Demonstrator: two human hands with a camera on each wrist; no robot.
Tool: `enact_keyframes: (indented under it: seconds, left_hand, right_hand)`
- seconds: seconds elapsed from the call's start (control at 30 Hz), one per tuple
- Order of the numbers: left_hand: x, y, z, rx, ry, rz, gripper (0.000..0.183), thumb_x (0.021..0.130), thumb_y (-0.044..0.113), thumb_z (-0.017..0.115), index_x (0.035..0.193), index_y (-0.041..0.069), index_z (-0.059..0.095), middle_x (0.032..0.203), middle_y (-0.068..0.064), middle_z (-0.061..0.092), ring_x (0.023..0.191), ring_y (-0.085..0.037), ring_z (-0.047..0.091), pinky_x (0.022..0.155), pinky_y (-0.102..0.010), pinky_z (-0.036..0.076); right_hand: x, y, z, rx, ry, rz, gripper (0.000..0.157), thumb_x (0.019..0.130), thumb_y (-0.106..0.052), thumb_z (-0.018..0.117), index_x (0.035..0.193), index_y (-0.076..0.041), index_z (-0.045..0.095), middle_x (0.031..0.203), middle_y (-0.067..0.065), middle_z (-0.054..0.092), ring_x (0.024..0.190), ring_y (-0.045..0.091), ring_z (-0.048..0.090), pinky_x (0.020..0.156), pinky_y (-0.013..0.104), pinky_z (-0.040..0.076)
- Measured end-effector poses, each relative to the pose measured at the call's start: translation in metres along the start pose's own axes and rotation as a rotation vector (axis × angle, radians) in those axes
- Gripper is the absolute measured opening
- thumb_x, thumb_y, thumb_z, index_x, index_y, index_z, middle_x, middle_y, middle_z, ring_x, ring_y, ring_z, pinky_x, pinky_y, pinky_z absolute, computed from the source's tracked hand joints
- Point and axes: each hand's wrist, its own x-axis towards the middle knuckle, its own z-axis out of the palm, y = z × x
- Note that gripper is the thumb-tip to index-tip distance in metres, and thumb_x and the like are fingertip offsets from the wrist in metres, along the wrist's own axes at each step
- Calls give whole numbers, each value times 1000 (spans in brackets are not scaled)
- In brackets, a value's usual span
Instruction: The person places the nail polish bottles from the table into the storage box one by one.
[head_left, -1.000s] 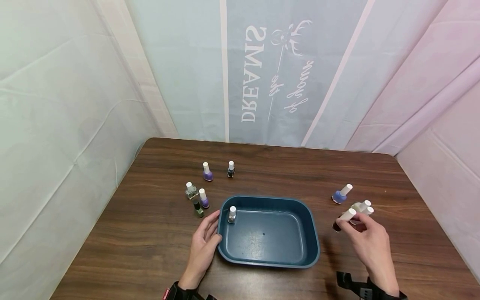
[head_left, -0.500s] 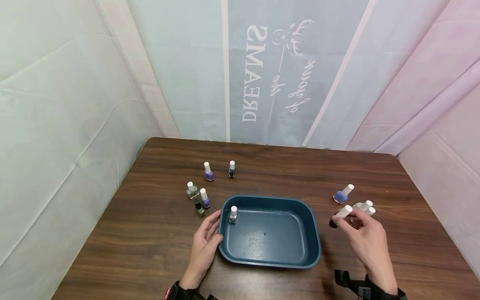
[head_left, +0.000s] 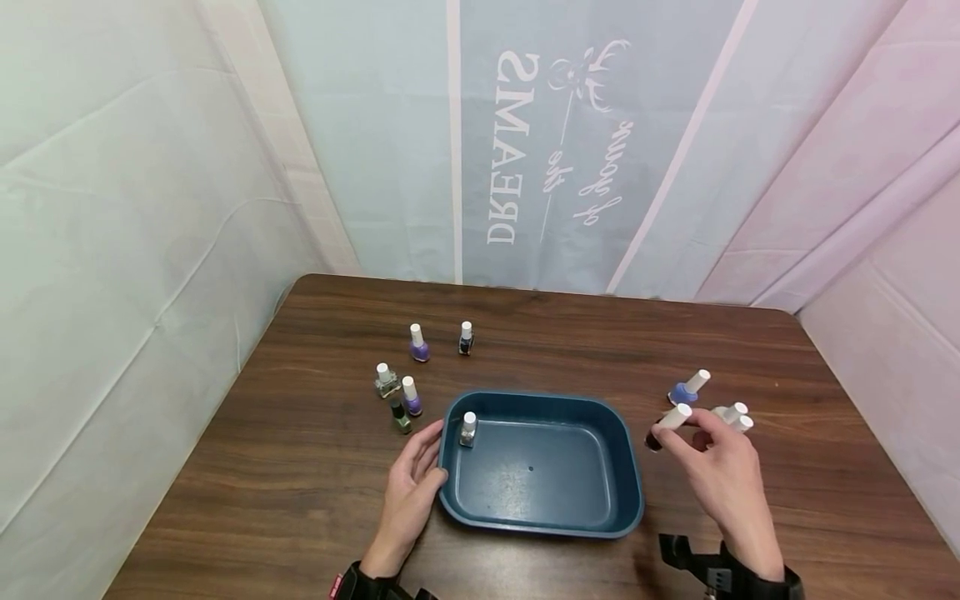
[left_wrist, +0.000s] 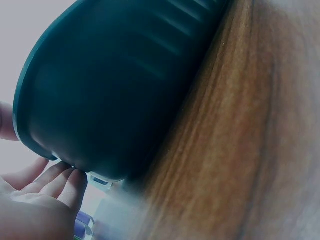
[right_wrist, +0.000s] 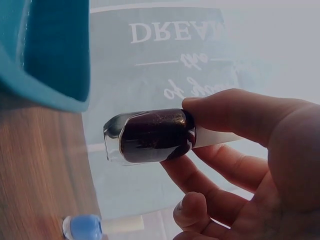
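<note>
My right hand (head_left: pixel 723 467) pinches a dark red nail polish bottle (right_wrist: pixel 157 135) by its white cap (head_left: pixel 674 417), tilted and held up between the blue tray and a group of other bottles. Thumb and fingers meet around the cap in the right wrist view. At the tray's left side, my left hand (head_left: pixel 408 504) rests with fairly straight fingers (left_wrist: pixel 75 187) against the outer wall beneath the rim; the thumb touches the rim. The dark blue tray (head_left: pixel 540 532) lies flat on the table. Inside its left end stands one nail polish bottle (head_left: pixel 467 432) with a white cap.
Left of the tray stand purple bottles (head_left: pixel 419 350) (head_left: pixel 412 404), a clear one (head_left: pixel 387 383) and a green one (head_left: pixel 401 419). A black bottle (head_left: pixel 466 342) is behind it. A blue bottle (head_left: pixel 682 392) and white-capped ones (head_left: pixel 735 411) sit right, partly hidden. Curtains surround the wooden table (head_left: pixel 300 467).
My right hand has moved left toward the tray, carrying the dark red nail polish bottle away from the white-capped ones. My left hand stays at the tray's side.
</note>
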Motion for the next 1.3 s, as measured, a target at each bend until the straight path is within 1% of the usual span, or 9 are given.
enact_keyframes:
  seconds: [0.13,0.23,0.33,0.47,0.63,0.87,1.07,1.3]
  left_hand:
    - [0,0,0,8,2,-2,61,79,-14,45,139,0,45,146,-20,44,136,-31,42,101,-12,40]
    - [1,0,1,15,2,2,61,79,-14,45,139,-1,45,146,-20,45,136,-31,42,101,-12,39]
    - [0,0,1,13,2,3,61,79,-14,45,139,-1,45,145,-20,45,136,-32,42,102,-12,39]
    - [0,0,1,12,1,7,61,79,-15,45,139,-2,45,146,-21,44,136,-32,42,102,-11,38]
    - [0,0,0,13,0,13,61,79,-15,45,139,-2,45,145,-21,44,136,-33,42,101,-12,39]
    - [1,0,0,7,4,10,61,78,-15,45,138,-3,45,145,-21,45,136,-33,42,101,-12,39]
    - [1,-1,0,6,6,8,62,78,-15,45,138,-2,45,145,-21,45,136,-33,42,102,-12,38]
    - [1,-1,0,-2,10,2,62,77,-15,45,138,-3,45,145,-21,45,136,-32,42,102,-12,39]
  right_hand:
    - [1,-5,2,-4,-5,-26,33,86,-36,71,105,-9,68,72,6,47,66,17,39,52,28,29]
    - [1,-8,4,-4,3,-62,30,85,-36,72,101,-10,68,69,4,46,64,15,39,51,28,29]
    - [2,-12,7,5,14,-111,25,84,-32,73,97,-12,68,64,3,44,60,14,39,50,28,28]
    - [2,-17,12,23,11,-149,21,84,-28,74,96,-11,68,61,2,43,54,13,38,47,27,29]
    - [3,-22,19,43,-21,-156,22,85,-27,73,99,-11,68,61,3,43,51,13,38,44,26,28]
    - [2,-31,28,58,-69,-185,24,85,-28,73,101,-11,67,61,1,44,53,13,40,46,26,30]
    - [4,-41,36,59,-86,-210,19,85,-25,73,98,-12,67,61,0,40,54,12,38,50,26,28]
    - [5,-48,47,66,-137,-221,19,85,-20,73,99,-10,67,64,4,45,57,15,41,50,25,31]
